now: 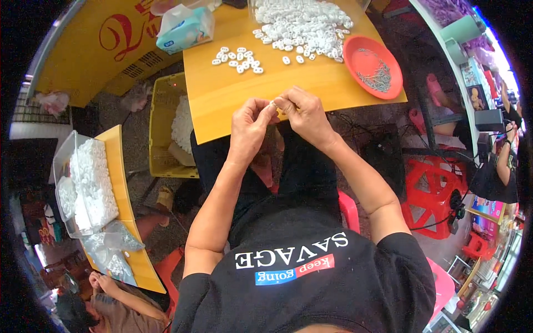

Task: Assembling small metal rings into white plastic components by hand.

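Observation:
Just off the near edge of the yellow table [222,111], my left hand [248,126] and my right hand [308,117] meet with thumbs and fingertips pinched together. Between them is a small white plastic piece [273,104], mostly covered by the fingers. Beyond my left hand lies a loose group of small white oval plastic pieces [240,57], each with two dark holes. A much larger heap of similar white pieces [302,28] spreads at the far side. To the right, an orange-red oval dish [355,51] holds many thin grey metal pins [379,77].
A blue tissue pack [185,30] sits at the table's far left corner. Left of my legs stands a yellow crate [157,122] with white pieces inside. Another person [119,297] works at a side table [141,244] bearing a clear bin [83,161]. Red stools [433,188] stand at right.

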`<action>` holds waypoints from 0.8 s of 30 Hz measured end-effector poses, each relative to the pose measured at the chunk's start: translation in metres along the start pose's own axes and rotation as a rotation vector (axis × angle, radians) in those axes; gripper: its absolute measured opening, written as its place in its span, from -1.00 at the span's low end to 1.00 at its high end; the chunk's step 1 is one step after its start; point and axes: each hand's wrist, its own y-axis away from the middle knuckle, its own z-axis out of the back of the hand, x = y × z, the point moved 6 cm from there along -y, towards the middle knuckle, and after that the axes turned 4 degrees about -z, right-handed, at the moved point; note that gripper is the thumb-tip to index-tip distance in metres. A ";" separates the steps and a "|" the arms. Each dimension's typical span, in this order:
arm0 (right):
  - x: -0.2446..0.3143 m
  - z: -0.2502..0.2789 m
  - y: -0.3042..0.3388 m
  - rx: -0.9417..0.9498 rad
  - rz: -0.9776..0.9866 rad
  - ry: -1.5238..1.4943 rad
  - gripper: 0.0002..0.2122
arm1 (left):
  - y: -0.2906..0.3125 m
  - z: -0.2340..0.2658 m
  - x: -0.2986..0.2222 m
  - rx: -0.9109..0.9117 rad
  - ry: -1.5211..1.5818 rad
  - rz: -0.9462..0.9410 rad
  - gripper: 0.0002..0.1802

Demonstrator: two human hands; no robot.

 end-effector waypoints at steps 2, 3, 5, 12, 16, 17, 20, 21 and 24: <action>-0.006 0.001 -0.006 0.044 -0.031 0.007 -0.85 | -0.001 0.004 0.005 -0.013 0.028 0.013 -0.83; -0.010 0.003 -0.013 0.105 -0.062 -0.013 -0.84 | -0.001 0.006 0.004 -0.016 0.045 0.032 -0.83; -0.036 0.011 -0.028 0.076 -0.119 -0.075 -0.81 | -0.001 0.009 0.003 -0.015 0.062 0.050 -0.83; -0.061 0.022 -0.079 -0.096 0.067 0.730 -0.82 | 0.001 0.020 -0.002 -0.053 0.084 -0.007 -0.84; -0.059 0.007 -0.081 -0.065 0.177 0.819 -0.83 | 0.004 0.021 -0.008 -0.069 0.079 -0.014 -0.85; -0.055 0.004 -0.080 -0.065 0.200 0.782 -0.84 | 0.005 0.021 -0.009 -0.074 0.081 -0.014 -0.85; -0.056 -0.005 -0.077 0.040 0.098 0.703 -0.85 | 0.005 0.022 -0.012 -0.065 0.070 -0.021 -0.85; -0.054 -0.006 -0.075 0.044 0.098 0.702 -0.85 | 0.004 0.022 -0.013 -0.064 0.078 -0.020 -0.84; -0.046 -0.001 -0.069 0.045 -0.011 0.359 -0.82 | 0.005 0.019 -0.021 -0.069 0.117 -0.017 -0.84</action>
